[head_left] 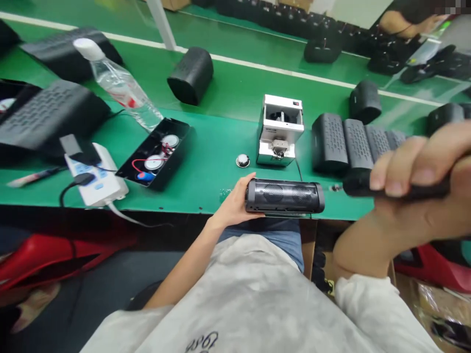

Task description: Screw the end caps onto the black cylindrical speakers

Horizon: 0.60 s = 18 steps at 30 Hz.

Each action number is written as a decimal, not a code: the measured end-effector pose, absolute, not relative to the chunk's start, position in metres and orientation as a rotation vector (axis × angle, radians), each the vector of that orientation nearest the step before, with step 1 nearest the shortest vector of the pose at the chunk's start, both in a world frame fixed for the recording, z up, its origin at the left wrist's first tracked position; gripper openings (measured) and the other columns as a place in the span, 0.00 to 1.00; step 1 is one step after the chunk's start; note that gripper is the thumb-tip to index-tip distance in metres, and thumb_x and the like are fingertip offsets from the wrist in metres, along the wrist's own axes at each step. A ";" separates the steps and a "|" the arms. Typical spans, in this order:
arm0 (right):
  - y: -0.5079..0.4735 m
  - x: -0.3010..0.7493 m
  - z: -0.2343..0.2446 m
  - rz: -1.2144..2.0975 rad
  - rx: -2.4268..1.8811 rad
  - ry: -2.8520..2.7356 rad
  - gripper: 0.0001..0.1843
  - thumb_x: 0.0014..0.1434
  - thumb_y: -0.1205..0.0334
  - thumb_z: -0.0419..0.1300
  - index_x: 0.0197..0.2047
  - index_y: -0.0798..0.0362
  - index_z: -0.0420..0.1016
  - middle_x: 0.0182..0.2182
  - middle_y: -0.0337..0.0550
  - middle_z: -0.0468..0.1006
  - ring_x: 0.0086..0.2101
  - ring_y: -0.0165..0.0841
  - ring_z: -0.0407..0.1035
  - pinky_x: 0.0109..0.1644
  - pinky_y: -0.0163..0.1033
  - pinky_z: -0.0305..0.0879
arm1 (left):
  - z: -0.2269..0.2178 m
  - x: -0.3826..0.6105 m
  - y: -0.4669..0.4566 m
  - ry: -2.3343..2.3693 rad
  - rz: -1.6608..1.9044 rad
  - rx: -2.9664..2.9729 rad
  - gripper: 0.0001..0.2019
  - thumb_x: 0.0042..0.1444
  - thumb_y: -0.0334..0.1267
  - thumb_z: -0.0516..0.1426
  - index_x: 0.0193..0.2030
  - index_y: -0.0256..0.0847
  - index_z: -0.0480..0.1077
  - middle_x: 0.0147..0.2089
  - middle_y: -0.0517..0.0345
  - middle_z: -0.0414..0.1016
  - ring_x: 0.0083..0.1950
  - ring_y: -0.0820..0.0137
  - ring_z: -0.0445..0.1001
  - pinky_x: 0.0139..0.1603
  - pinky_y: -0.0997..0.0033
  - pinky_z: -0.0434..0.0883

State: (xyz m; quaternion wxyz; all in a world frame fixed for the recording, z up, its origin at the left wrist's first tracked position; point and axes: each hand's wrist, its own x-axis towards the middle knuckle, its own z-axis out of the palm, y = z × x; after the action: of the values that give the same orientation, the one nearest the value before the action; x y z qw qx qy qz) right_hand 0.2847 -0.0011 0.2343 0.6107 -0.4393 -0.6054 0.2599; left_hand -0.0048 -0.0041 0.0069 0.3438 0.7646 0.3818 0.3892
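Nearest the camera, a raised right hand (432, 166) has its fingers wrapped round a black screwdriver (358, 184), in front of and to the right of the white machine (280, 130). The driver's bit points left at the end of a black speaker, apparently just short of it.

From the left, well to the machine's left, lies a large black casing (51, 117) with a perforated face. A white power strip (99, 179) with a plug in it lies left of the machine and nearer the person; a clear bottle (123, 93) with a white cap also stands well to its left. Closer on that side, an open black housing (172, 169) shows two round drivers, red wires and a blue part. Just left of the machine, a small round piece (243, 160) rests on the green tabletop (213, 147).

Directly in front of the machine, the left hand (233, 203) grips the black speaker (287, 195) by its left end, two round mesh patches facing up. A row of black casings (331, 139) stands right of the machine; far beyond it, to the right, shows another person's arm (397, 24).
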 end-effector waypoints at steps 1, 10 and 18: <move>0.003 0.282 0.237 0.589 -1.011 -1.407 0.28 0.57 0.23 0.74 0.38 0.36 0.72 0.21 0.32 0.58 0.18 0.38 0.60 0.18 0.46 0.62 | 0.007 -0.005 -0.004 1.001 1.000 1.982 0.67 0.56 0.51 0.81 0.90 0.53 0.44 0.83 0.34 0.63 0.83 0.38 0.70 0.84 0.34 0.71; 0.131 0.210 0.227 0.422 -0.818 -1.402 0.23 0.66 0.38 0.70 0.52 0.37 0.66 0.31 0.30 0.68 0.24 0.33 0.63 0.27 0.44 0.65 | 0.010 -0.004 -0.006 1.029 0.982 1.954 0.69 0.54 0.46 0.83 0.90 0.56 0.43 0.81 0.38 0.64 0.82 0.40 0.71 0.83 0.35 0.71; 0.158 0.198 0.213 0.462 -0.639 -1.371 0.14 0.64 0.55 0.65 0.50 0.37 0.66 0.34 0.27 0.76 0.18 0.31 0.61 0.22 0.47 0.60 | 0.010 -0.004 -0.005 1.015 0.980 1.958 0.68 0.54 0.49 0.82 0.90 0.55 0.43 0.82 0.37 0.64 0.83 0.39 0.70 0.84 0.35 0.70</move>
State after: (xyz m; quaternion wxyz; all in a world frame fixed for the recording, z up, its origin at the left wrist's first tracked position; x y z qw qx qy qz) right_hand 0.1976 0.1584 0.2135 0.7032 -0.2870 -0.6164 0.2076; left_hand -0.0040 -0.0050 0.0100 0.3562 0.7580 0.3931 0.3795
